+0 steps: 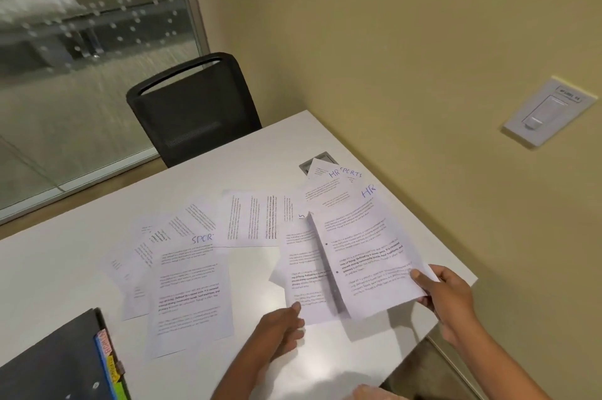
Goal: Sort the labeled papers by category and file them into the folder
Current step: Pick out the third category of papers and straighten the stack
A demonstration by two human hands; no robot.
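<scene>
Pinched at its near right corner by the right hand (446, 295), one HR sheet (365, 253) runs lengthwise near-to-far, label far, at the right of the table (260, 145). Beside it the left hand (283, 331) touches a second sheet (303, 272); its hold is unclear. Two HR labels (368, 192) and two SPORTS labels (350, 173) show; one folder (58, 363) lies near left.

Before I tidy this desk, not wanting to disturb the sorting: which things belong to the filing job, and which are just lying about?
Job: HR sheet in the right hand, spread papers, black folder.
Lying about: chair, wall switch, desk outlet.
</scene>
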